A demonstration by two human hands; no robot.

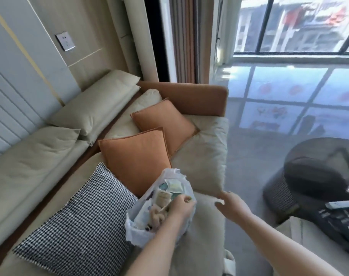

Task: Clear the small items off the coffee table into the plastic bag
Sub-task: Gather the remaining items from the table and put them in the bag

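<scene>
A thin white plastic bag (pixel 135 230) stands on the sofa seat, its mouth open and filled with several small packets and wrappers (pixel 169 188). My left hand (pixel 181 208) grips the bag's right rim with curled fingers. Just to the right of the bag, my right hand (pixel 232 206) hovers over the seat edge with relaxed fingers, holding nothing. The dark coffee table (pixel 316 168) shows at the right edge, with a few items (pixel 340 206) on its near part.
The beige sofa (pixel 205 152) carries two orange cushions (pixel 137 154) and a black-and-white houndstooth cushion (pixel 80 222) left of the bag. Grey floor (pixel 255 148) lies between sofa and table. A large window and curtains stand behind.
</scene>
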